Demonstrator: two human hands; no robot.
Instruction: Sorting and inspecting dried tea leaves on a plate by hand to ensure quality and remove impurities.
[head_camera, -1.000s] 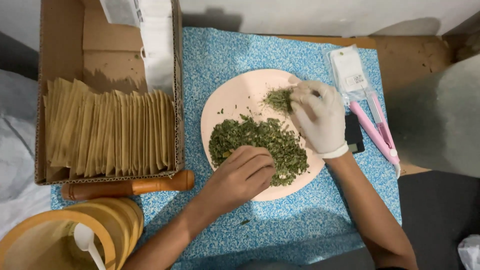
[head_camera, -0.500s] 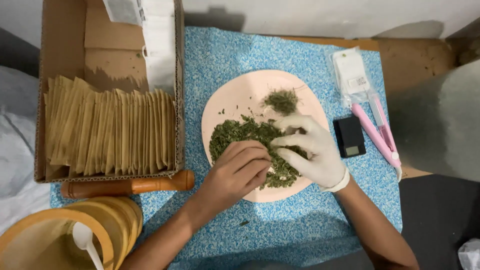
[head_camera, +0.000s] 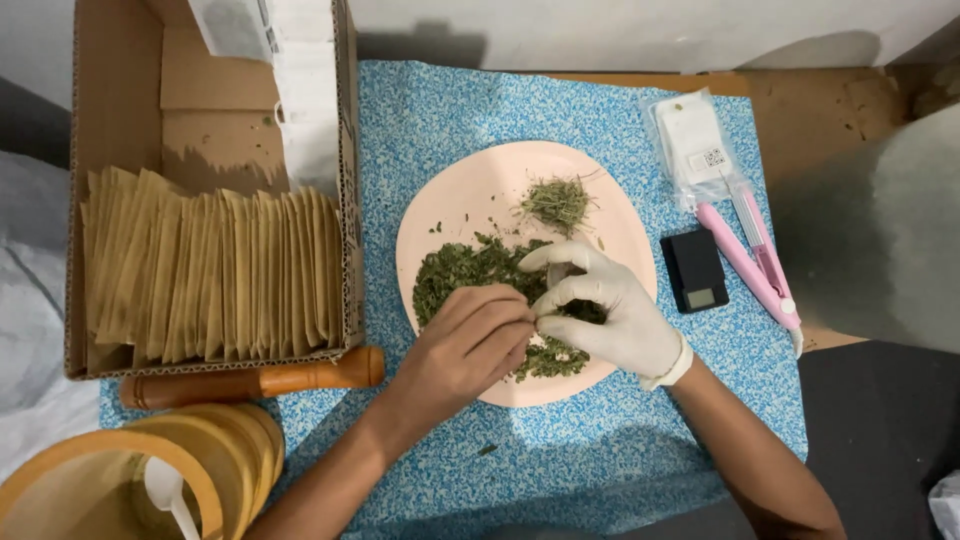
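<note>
Pinching, seemingly, both hands over herbs

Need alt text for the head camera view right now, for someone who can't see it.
A bare left hand and a white-gloved right hand meet over a pile of chopped green leaves on a round pink plate. A cardboard box of tan packets sits left, a small black scale right.

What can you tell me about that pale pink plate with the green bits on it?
The plate is round, flat and pale pink with a matte look. It lies on a blue speckled mat. A large heap of chopped green leaves covers its lower half; a smaller, stalkier pile sits near its top. The bare left hand and gloved right hand rest over the heap.
</note>
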